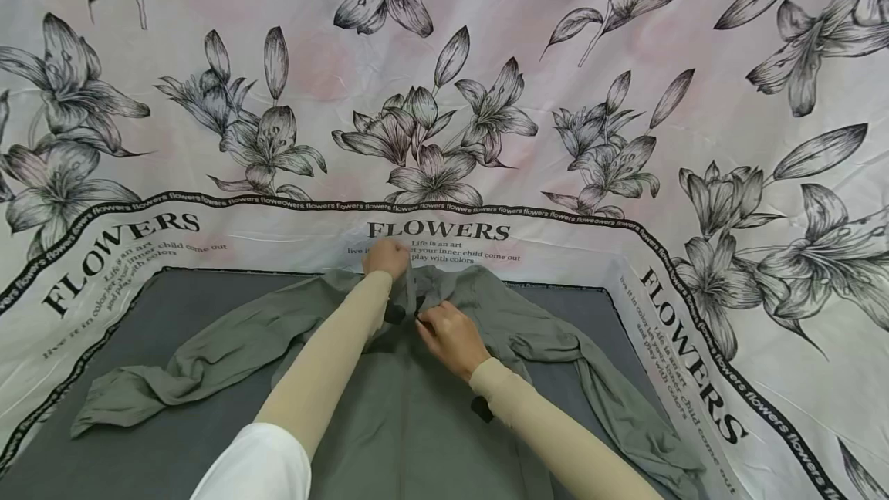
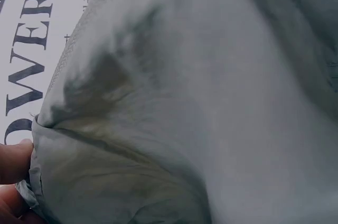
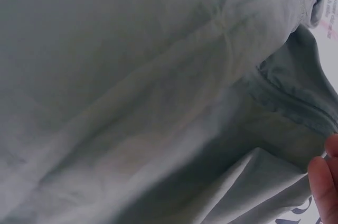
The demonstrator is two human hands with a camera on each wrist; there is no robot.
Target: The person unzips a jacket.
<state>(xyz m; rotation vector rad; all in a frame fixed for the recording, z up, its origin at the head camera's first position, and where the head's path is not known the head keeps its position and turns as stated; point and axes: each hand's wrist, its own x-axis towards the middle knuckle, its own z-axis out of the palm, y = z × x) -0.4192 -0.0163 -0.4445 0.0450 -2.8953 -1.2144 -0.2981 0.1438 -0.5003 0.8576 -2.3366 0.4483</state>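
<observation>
A grey-green long-sleeved jacket [image 1: 389,407] lies spread out, its neck end away from me and its sleeves reaching to both sides. My left hand [image 1: 387,258] pinches the raised cloth near the neck. In the left wrist view, the fingertips [image 2: 15,163] grip a folded edge of the fabric. Lower and to the right, my right hand [image 1: 450,338] pinches cloth at the neck opening. The right wrist view has its fingertips [image 3: 322,182] on the cloth edge beside a curved seam. Fabric fills most of both wrist views and hides much of each hand.
Under the jacket is a dark grey surface [image 1: 174,307]. A white cloth with black flower drawings and lettering [image 1: 430,130] borders it and rises behind. The left sleeve [image 1: 125,396] and right sleeve [image 1: 625,407] lie wrinkled across the grey surface.
</observation>
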